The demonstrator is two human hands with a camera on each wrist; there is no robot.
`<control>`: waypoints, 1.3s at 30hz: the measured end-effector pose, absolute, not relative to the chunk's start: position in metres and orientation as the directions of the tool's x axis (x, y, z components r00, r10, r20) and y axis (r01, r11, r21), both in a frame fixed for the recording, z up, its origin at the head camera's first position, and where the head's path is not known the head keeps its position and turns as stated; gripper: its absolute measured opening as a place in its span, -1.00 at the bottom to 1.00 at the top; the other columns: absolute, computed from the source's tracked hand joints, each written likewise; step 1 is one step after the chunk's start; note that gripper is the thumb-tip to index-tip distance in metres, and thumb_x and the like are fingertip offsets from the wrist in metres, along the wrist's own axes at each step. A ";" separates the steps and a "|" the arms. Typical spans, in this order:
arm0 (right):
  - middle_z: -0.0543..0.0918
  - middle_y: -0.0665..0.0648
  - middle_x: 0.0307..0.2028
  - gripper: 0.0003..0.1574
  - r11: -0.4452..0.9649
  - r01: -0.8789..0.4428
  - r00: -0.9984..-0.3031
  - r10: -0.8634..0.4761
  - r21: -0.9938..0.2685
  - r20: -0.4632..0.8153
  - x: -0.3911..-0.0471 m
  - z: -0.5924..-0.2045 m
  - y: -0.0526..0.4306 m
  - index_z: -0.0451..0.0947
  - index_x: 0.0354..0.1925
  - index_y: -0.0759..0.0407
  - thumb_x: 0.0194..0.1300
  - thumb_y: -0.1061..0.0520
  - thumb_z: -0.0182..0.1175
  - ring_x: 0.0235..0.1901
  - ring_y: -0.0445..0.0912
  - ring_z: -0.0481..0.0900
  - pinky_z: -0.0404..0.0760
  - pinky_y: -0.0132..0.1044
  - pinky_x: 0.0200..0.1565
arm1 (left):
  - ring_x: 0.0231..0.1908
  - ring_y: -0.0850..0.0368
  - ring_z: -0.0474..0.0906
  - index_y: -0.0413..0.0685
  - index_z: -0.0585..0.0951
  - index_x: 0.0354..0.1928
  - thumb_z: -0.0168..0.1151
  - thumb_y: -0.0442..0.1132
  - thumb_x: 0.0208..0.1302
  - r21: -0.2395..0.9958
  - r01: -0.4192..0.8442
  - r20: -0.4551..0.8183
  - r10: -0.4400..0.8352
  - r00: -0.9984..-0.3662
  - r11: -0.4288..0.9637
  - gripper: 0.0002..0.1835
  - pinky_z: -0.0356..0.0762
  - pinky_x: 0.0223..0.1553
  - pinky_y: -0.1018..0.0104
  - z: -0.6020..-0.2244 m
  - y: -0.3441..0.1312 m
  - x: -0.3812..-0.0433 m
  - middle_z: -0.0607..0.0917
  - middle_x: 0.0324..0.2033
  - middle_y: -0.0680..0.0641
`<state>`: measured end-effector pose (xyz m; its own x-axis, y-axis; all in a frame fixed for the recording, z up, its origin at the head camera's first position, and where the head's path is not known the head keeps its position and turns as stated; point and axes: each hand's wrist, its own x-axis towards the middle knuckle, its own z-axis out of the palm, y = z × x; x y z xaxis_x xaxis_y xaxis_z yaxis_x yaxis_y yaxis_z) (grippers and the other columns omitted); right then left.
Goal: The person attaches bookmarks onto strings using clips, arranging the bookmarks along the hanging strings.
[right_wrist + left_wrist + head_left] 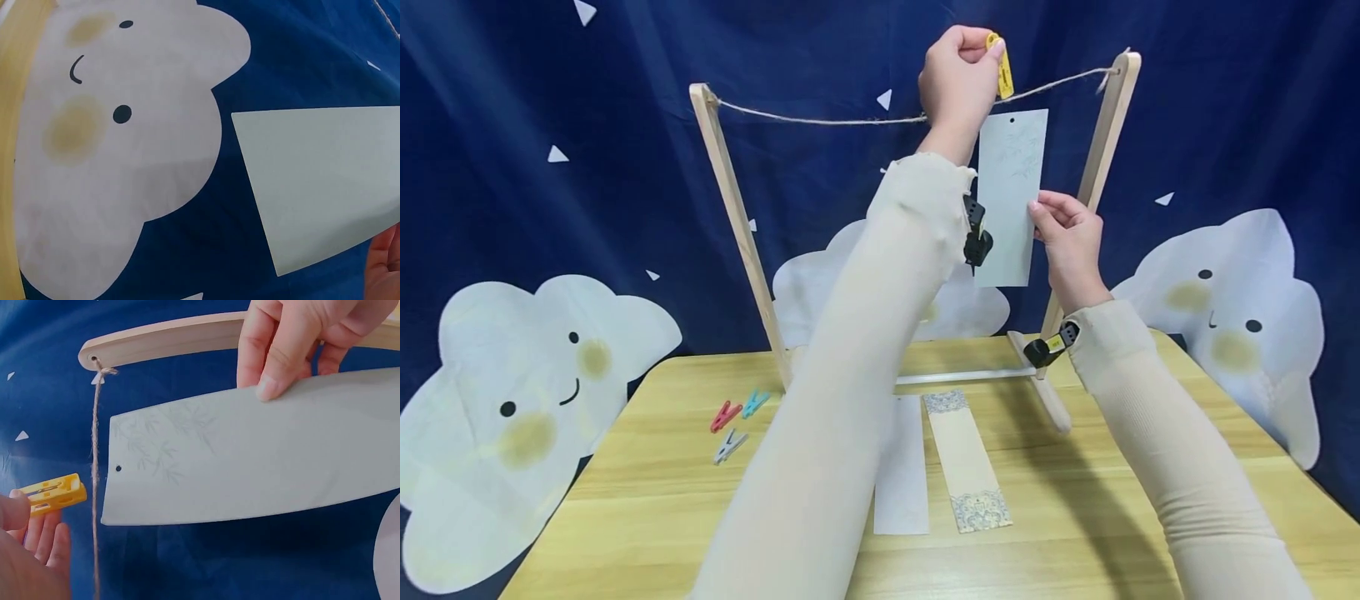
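Note:
My left hand (958, 79) pinches a yellow clothespin (1004, 71) just above the twine (842, 122). In the left wrist view the clothespin (53, 494) points toward the twine (95, 456), a small gap between them. With my right hand (1070, 237) I pinch the long edge of a pale green bookmark (1006, 196), which hangs upright with its top close below the twine. Faint bamboo leaves and a punched hole show near its top end. The right wrist view shows the plain lower end of the bookmark (325, 181) and a bit of my fingers (382, 262).
The twine spans two wooden posts (737, 225) of a stand on the table (625, 500). Red (726, 416), blue (755, 403) and grey (730, 447) clothespins lie at left. A white bookmark (902, 475) and a cream, blue-patterned one (966, 458) lie below the twine.

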<state>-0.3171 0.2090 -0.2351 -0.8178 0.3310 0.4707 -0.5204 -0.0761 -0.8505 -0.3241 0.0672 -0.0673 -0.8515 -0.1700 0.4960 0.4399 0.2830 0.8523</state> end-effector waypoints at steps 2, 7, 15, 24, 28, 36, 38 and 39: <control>0.69 -0.03 -0.37 -0.81 -0.075 -0.520 -0.817 0.333 -0.851 0.470 -0.317 -0.235 0.208 0.66 -0.21 0.15 0.17 0.15 0.32 -0.30 -0.20 0.56 0.49 -0.43 -0.28 | -0.35 0.42 0.54 0.06 0.65 -0.17 0.25 -0.09 0.25 0.858 0.436 0.491 -0.184 -0.852 0.271 -0.83 0.39 -0.39 0.67 -0.068 0.067 -0.325 0.69 -0.31 0.17; 0.69 -0.04 -0.38 -0.84 -0.064 -0.530 -0.810 0.332 -0.846 0.483 -0.317 -0.234 0.205 0.66 -0.23 0.14 0.17 0.16 0.32 -0.32 -0.20 0.56 0.50 -0.42 -0.28 | -0.36 0.44 0.53 0.08 0.67 -0.22 0.28 -0.09 0.22 0.870 0.423 0.475 -0.201 -0.857 0.253 -0.86 0.37 -0.40 0.67 -0.069 0.067 -0.326 0.70 -0.34 0.19; 0.68 -0.01 -0.37 -0.86 -0.064 -0.528 -0.807 0.348 -0.847 0.477 -0.317 -0.235 0.203 0.66 -0.23 0.14 0.18 0.18 0.31 -0.32 -0.20 0.55 0.50 -0.36 -0.24 | -0.38 0.43 0.54 0.08 0.67 -0.24 0.27 -0.10 0.24 0.884 0.392 0.442 -0.187 -0.877 0.253 -0.88 0.38 -0.40 0.64 -0.068 0.066 -0.325 0.70 -0.35 0.20; 0.66 -0.03 -0.38 -0.86 -0.056 -0.519 -0.809 0.354 -0.853 0.469 -0.315 -0.239 0.201 0.66 -0.23 0.14 0.20 0.20 0.29 -0.33 -0.20 0.55 0.49 -0.41 -0.28 | -0.32 0.38 0.57 0.02 0.65 -0.18 0.23 -0.11 0.27 0.865 0.414 0.456 -0.102 -0.884 0.283 -0.84 0.43 -0.36 0.66 -0.075 0.066 -0.323 0.70 -0.27 0.13; 0.67 -0.03 -0.36 -0.84 -0.044 -0.523 -0.806 0.351 -0.851 0.477 -0.314 -0.238 0.201 0.65 -0.21 0.14 0.20 0.17 0.29 -0.29 -0.19 0.55 0.49 -0.36 -0.23 | -0.30 0.40 0.55 0.05 0.67 -0.21 0.24 -0.10 0.26 0.833 0.420 0.474 -0.072 -0.878 0.361 -0.85 0.37 -0.33 0.65 -0.074 0.067 -0.323 0.71 -0.27 0.17; 0.67 -0.02 -0.37 -0.86 -0.052 -0.529 -0.806 0.343 -0.847 0.483 -0.312 -0.238 0.199 0.65 -0.22 0.14 0.20 0.18 0.29 -0.30 -0.19 0.54 0.48 -0.39 -0.25 | -0.30 0.40 0.53 0.08 0.68 -0.24 0.26 -0.07 0.25 0.783 0.414 0.489 -0.048 -0.871 0.464 -0.86 0.35 -0.33 0.60 -0.074 0.067 -0.325 0.70 -0.29 0.18; 0.67 -0.03 -0.36 -0.86 -0.053 -0.532 -0.805 0.341 -0.845 0.485 -0.312 -0.238 0.198 0.65 -0.22 0.14 0.20 0.17 0.29 -0.29 -0.19 0.54 0.48 -0.40 -0.24 | -0.31 0.39 0.52 0.07 0.67 -0.24 0.26 -0.07 0.25 0.780 0.419 0.490 -0.038 -0.871 0.464 -0.86 0.35 -0.33 0.60 -0.074 0.067 -0.325 0.70 -0.29 0.18; 0.67 -0.02 -0.36 -0.85 -0.056 -0.533 -0.805 0.341 -0.844 0.486 -0.312 -0.238 0.198 0.65 -0.21 0.14 0.20 0.18 0.29 -0.29 -0.18 0.54 0.48 -0.40 -0.24 | -0.31 0.39 0.52 0.07 0.67 -0.24 0.25 -0.08 0.25 0.776 0.423 0.492 -0.030 -0.870 0.468 -0.86 0.36 -0.33 0.60 -0.074 0.067 -0.325 0.70 -0.30 0.17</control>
